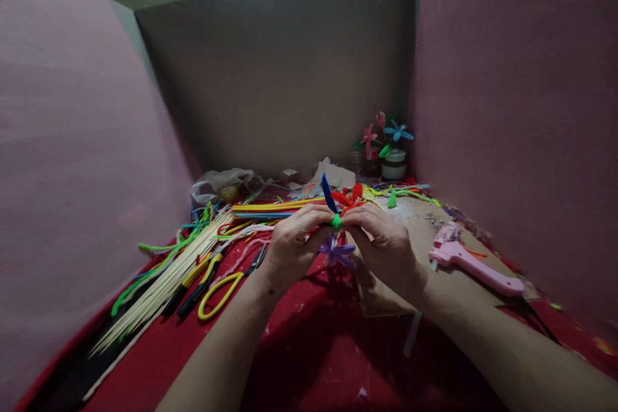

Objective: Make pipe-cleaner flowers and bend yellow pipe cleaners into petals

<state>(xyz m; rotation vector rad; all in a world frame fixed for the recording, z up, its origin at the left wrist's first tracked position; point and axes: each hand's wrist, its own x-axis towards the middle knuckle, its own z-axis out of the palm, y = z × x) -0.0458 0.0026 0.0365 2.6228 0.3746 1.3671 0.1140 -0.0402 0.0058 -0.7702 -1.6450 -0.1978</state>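
My left hand (298, 237) and my right hand (386, 241) meet over the middle of the table, both closed in a pinch. Between their fingertips is a small bright green pipe cleaner (337, 222), bunched or coiled. A dark blue pipe-cleaner petal (327, 192) sticks up just above it; whether the two are joined I cannot tell. Behind my right fingers shows a red pipe-cleaner flower (356, 193), partly hidden. Below the fingertips lies a purple pipe-cleaner flower (337, 252).
Wooden sticks (168, 280), pliers (205, 280) and yellow-handled scissors (222, 296) lie left on the red cloth (309, 360). Right, a pink glue gun (476, 264) rests on cardboard (420, 232). Pipe cleaners (270, 208) and a plastic bag (224, 181) lie behind; flowers stand beside a jar (394, 165).
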